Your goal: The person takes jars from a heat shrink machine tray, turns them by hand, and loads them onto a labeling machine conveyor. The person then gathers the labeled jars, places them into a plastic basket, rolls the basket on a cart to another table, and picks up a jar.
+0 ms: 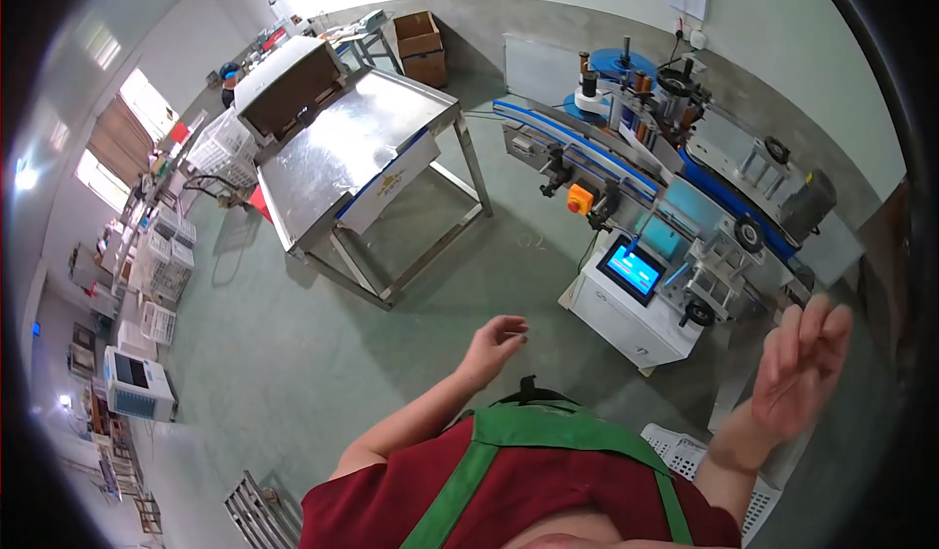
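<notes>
My left hand is in front of my body over the green floor, fingers loosely curled and slightly apart, touching nothing. My right hand is raised at the right, palm visible and fingers a little bent, with nothing seen in it. It is nearest to the right end of the labelling machine. That machine has rollers, a blue-edged conveyor and an orange emergency knob. Its lit touch screen sits on a white cabinet, between my two hands and farther forward.
A steel table stands ahead, with a cardboard box behind it. White crates line the left side near a white cooler unit. A white basket is by my right side. A person is far off.
</notes>
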Available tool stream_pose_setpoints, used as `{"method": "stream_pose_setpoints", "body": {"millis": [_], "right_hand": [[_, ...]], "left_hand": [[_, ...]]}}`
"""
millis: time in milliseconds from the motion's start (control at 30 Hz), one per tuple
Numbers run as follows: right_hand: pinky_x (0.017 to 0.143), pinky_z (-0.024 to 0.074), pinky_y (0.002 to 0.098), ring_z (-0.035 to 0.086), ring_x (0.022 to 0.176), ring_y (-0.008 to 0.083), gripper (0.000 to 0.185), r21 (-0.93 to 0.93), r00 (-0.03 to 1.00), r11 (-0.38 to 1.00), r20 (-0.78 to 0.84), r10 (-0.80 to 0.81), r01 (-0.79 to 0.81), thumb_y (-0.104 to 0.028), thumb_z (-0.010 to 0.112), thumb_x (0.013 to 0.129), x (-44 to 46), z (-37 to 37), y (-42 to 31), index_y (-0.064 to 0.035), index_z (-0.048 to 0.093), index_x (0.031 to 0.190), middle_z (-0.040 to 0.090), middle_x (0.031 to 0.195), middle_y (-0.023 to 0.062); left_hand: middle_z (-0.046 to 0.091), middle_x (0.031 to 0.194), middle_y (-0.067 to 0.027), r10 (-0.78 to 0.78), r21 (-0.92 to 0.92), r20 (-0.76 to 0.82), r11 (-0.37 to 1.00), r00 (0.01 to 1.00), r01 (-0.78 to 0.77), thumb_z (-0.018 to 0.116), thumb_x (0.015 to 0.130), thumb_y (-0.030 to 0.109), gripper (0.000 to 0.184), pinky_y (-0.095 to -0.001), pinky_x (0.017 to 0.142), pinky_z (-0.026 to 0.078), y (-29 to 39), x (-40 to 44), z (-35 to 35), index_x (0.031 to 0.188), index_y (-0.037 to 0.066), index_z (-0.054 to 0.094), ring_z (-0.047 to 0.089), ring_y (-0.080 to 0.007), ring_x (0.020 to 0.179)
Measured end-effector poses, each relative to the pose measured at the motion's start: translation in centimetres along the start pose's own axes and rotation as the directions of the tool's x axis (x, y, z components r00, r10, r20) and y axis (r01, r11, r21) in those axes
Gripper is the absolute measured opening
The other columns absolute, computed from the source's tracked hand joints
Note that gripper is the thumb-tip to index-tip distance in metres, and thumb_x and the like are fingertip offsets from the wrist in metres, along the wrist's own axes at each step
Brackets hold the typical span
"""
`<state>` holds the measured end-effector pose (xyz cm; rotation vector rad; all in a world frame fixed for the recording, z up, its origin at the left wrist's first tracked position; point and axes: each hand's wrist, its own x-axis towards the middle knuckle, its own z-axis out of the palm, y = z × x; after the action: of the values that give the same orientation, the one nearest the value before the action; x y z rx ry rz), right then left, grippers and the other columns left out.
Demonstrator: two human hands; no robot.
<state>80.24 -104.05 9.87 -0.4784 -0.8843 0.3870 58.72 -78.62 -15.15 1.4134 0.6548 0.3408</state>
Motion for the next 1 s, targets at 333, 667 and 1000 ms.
{"method": "stream_pose_setpoints", "body": {"millis": [333, 667, 1000], "right_hand": [[0.059, 0.0516, 0.0383, 0.051, 0.069, 0.0265, 0.013, 0.455, 0.826, 0.799, 0.556, 0.089, -0.392, -0.004, 0.052, 0.091, 12.2, 14.2, 13.0, 0.0047, 0.044, 0.097, 0.047, 0.085, 0.0184], [0.062, 0.0548, 0.0404, 0.056, 0.071, 0.0283, 0.005, 0.453, 0.592, 0.551, 0.801, 0.095, -0.701, 0.003, 0.05, 0.089, 20.8, 20.1, 29.4, 0.0039, 0.046, 0.088, 0.051, 0.082, 0.019], [0.066, 0.0581, 0.0424, 0.061, 0.073, 0.0301, 0.01, 0.366, 0.457, 0.479, 0.886, 0.084, -0.798, 0.009, 0.049, 0.087, 28.0, 26.2, 44.3, 0.0032, 0.048, 0.079, 0.056, 0.08, 0.0195]], "left_hand": [[0.062, 0.112, -0.0111, -0.027, -0.125, -0.544, 0.991, 0.838, -0.05, 0.058, 0.086, 0.0, 0.033, -0.0288, 0.083, 0.05, 0.3, -4.1, -15.2, 0.119, -0.001, 0.054, 0.062, -0.0177, 0.097], [0.061, 0.111, -0.0103, -0.262, -0.278, -0.913, 0.961, 0.313, -0.007, 0.055, 0.088, 0.004, 0.03, -0.0289, 0.079, 0.049, -2.2, -12.2, -25.1, 0.118, 0.0, 0.054, 0.062, -0.0179, 0.095], [0.061, 0.109, -0.0087, -0.144, -0.198, -0.914, 0.974, 0.38, -0.108, 0.054, 0.089, 0.003, 0.029, -0.0273, 0.08, 0.048, 1.7, 0.2, -44.9, 0.118, 0.0, 0.053, 0.061, -0.0165, 0.096]]}}
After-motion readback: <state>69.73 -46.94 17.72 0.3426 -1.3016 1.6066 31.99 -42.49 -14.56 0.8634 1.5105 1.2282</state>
